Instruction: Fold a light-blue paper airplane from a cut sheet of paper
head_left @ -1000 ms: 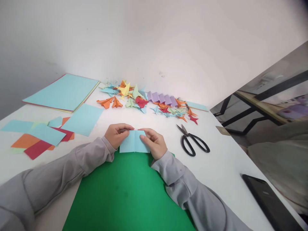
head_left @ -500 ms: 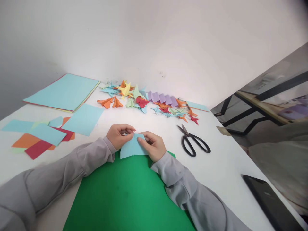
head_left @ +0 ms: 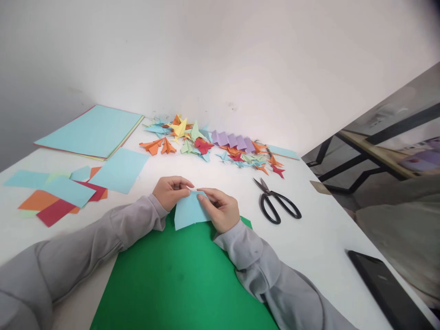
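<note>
Blue paper point(head_left: 190, 213): one small piece, between the hands over the far end of the green sheet point(head_left: 182, 275); lower edge hanging free. Left hand point(head_left: 170, 191): fingertips closed on its upper left edge. Right hand point(head_left: 223, 208): gripping its right side, thumb on the face, fingers behind; the paired pinch presumably steadies the top edge for fine finger work. Scissors point(head_left: 275, 200): blades parted, right of the right hand, probably set aside to leave elbow room. Offcuts point(head_left: 51, 213): overlapping, left of the left hand, seemingly within easy reach. Folded shapes point(head_left: 202, 145): assorted colours, beyond both hands, apparently kept out of the working area.
</note>
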`<state>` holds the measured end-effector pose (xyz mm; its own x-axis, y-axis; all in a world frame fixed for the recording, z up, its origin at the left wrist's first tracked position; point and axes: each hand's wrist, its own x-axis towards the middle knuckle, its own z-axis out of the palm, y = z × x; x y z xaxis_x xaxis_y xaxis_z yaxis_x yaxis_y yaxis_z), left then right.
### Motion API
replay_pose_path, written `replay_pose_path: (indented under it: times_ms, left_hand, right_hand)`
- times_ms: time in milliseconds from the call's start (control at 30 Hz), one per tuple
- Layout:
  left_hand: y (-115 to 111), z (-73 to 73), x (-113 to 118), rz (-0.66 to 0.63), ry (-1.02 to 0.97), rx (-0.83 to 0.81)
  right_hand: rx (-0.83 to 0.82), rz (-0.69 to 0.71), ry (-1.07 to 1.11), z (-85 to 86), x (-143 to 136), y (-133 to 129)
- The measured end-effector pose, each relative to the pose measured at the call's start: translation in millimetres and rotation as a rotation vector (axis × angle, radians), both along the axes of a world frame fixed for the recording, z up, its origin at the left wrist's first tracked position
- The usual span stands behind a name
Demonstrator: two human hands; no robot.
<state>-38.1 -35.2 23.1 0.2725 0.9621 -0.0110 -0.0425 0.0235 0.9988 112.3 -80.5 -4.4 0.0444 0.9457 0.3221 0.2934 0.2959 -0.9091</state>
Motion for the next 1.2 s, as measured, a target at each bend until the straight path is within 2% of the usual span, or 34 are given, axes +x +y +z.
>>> replay_pose_path:
  times_ms: [200, 367, 633, 767, 900, 1067, 1200]
  left_hand:
    - [4, -2.0, -1, 0.018, -0.061, -0.064]
    - [7, -2.2, -2, 0.03, -0.086, -0.116]
    - [7, -1.4, -2, 0.069, -0.047, -0.139]
    - [5, -0.1, -1, 0.054, -0.038, -0.097]
    - [2, 2.7, 0, 0.039, -0.043, -0.065]
    - [-1, 4.1, 1, 0.038, -0.025, -0.051]
    - [0, 2.3, 1, 0.036, -0.017, -0.026]
  right_hand:
    - [0.126, -0.003, -0.091, 4.1, 0, -2]
    - [0.21, 0.074, -0.134, 9.4, 0, -4]
    - [0.235, 0.218, -0.163, 18.9, -1, -5]
    - [0.16, 0.177, -0.16, 17.3, -2, -5]
    - [0.018, 0.099, -0.086, 10.2, -3, -4]
    - [-0.187, 0.194, 0.177, 5.7, -2, 1]
    - [-0.256, 0.223, 0.258, 6.5, -2, 4]
